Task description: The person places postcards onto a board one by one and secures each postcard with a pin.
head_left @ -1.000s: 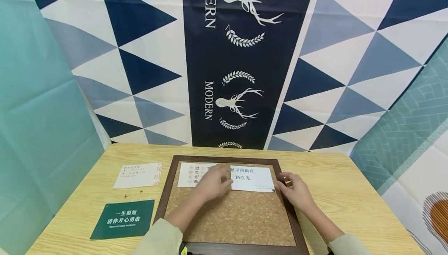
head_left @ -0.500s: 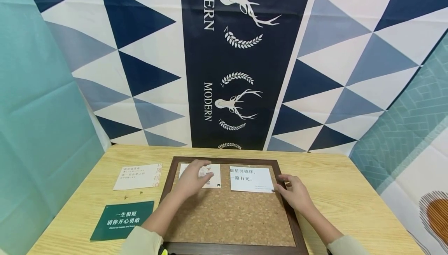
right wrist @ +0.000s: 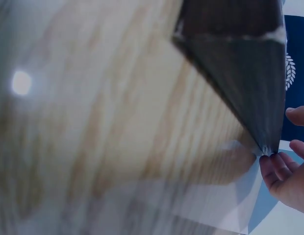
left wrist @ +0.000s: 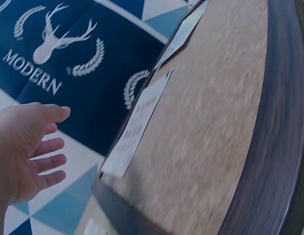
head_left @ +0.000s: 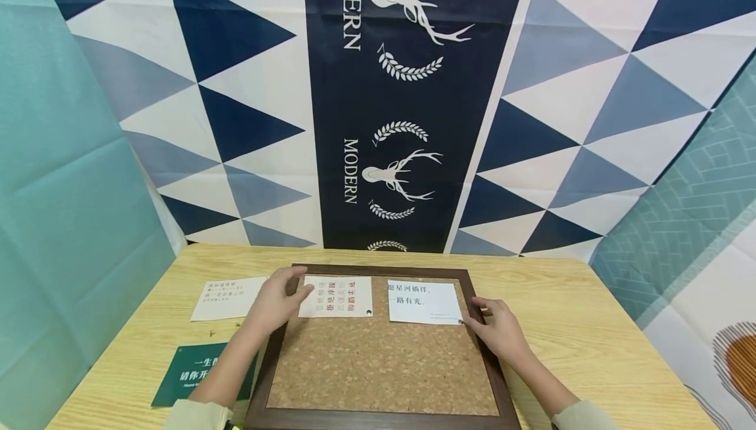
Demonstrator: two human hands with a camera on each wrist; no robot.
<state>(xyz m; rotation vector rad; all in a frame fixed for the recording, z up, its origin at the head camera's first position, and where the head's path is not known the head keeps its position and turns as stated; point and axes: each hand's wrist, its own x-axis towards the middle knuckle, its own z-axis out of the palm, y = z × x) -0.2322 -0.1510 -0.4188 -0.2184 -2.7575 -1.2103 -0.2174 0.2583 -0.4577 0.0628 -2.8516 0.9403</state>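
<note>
My left hand (head_left: 276,304) is over the left edge of a framed cork board (head_left: 384,367), fingers spread and holding nothing. Beside it, a white card (head_left: 344,297) with red and grey characters lies at the board's upper left, a dark pushpin (head_left: 369,312) at its lower right corner. Another white card (head_left: 424,300) with dark writing lies at the upper right, a pushpin (head_left: 461,322) at its lower right corner. My right hand (head_left: 501,330) rests at the brown frame's right side. Its fingertips (right wrist: 267,164) touch the frame, the thumb held apart.
On the wooden table (head_left: 567,344), left of the board, lie a loose white card (head_left: 221,300) and a green card (head_left: 189,367) partly covered by my left forearm. Between them a small pushpin (head_left: 212,333) stands on the table. A patterned cloth (head_left: 384,108) hangs behind.
My left hand has moved left from between the two pinned cards to the board's left edge, uncovering the left card and its pushpin. My right hand has stayed at the frame.
</note>
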